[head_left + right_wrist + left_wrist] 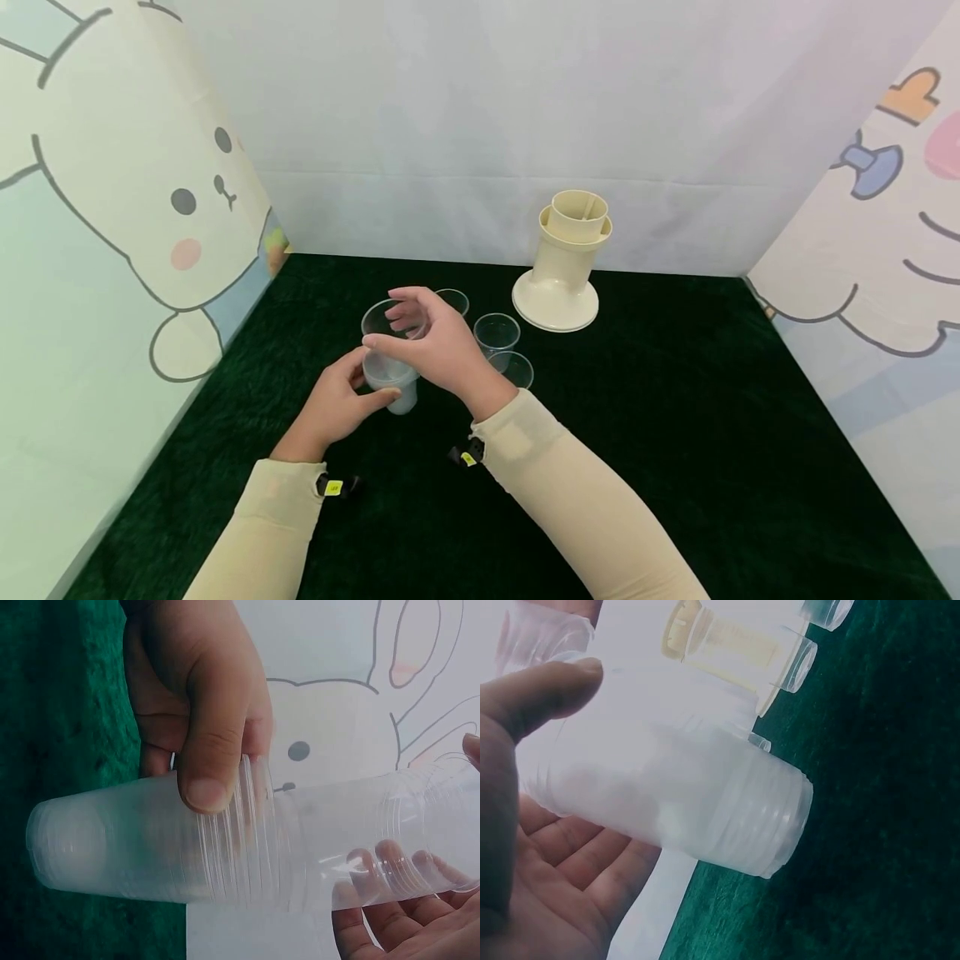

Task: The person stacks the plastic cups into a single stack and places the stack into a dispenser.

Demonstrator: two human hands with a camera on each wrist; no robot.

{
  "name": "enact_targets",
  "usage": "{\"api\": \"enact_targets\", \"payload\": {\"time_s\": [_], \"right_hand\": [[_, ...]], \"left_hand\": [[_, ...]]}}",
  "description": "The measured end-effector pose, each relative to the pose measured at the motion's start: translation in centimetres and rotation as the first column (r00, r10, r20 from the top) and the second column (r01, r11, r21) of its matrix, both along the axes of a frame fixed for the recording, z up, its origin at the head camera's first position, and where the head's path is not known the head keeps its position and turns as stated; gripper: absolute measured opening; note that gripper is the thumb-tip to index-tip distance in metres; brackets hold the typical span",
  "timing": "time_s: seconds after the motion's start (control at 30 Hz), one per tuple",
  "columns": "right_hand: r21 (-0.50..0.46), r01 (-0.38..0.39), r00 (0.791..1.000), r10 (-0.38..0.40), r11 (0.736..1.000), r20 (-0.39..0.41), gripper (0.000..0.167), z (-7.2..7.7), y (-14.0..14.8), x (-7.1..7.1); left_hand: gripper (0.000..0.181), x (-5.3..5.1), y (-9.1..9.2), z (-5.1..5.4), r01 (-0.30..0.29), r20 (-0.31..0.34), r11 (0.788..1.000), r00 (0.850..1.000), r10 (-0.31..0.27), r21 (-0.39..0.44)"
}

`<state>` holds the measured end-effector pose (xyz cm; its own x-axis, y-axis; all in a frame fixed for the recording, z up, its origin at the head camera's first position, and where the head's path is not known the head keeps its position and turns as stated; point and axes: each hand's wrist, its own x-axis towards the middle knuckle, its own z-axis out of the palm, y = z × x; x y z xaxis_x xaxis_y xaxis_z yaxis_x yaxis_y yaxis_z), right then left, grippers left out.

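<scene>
My left hand (337, 408) holds a nested stack of clear plastic cups (705, 780), thumb on one side and fingers on the other. The stack stands roughly upright above the table, its closed end down. At its top, my right hand (442, 346) holds a clear plastic cup (345, 825) between thumb and curled fingers. Its fingers show through the cup wall in the right wrist view. That cup lines up with the stack's rim; whether it is one cup or more I cannot tell. Three clear cups stand beyond and right of my hands, including a middle cup (497, 329) and a nearer cup (513, 367).
Farther back stands a cream plastic stand (558, 287) with a wide round base and an open tube on top. A dark green cloth (675, 417) covers the table. Behind it hangs a white curtain (420, 125), with cartoon-printed panels at both sides.
</scene>
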<state>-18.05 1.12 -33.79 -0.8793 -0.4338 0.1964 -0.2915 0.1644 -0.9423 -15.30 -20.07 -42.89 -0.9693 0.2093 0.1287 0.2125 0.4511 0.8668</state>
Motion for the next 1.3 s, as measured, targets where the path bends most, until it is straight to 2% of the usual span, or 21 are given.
{"api": "enact_targets", "payload": {"time_s": [0.33, 0.87, 1.3], "right_hand": [[-0.003, -0.021, 1.0, 0.021, 1.0, 0.003, 0.062, 0.3, -0.9, 0.3], [-0.017, -0.017, 1.0, 0.017, 1.0, 0.008, 0.063, 0.0, -1.2, -0.2], [-0.029, -0.023, 1.0, 0.024, 0.999, 0.017, 0.064, -0.2, -1.4, -0.3]], "left_hand": [[0.064, 0.0, 0.1, 0.1, -0.023, 0.053, 1.0, 0.998, 0.024, -0.014], [0.06, 0.0, 0.1, 0.2, -0.008, 0.023, 1.0, 1.0, 0.008, 0.004], [0.06, 0.2, 0.2, 0.4, -0.018, 0.042, 1.0, 0.999, 0.019, -0.014]]}}
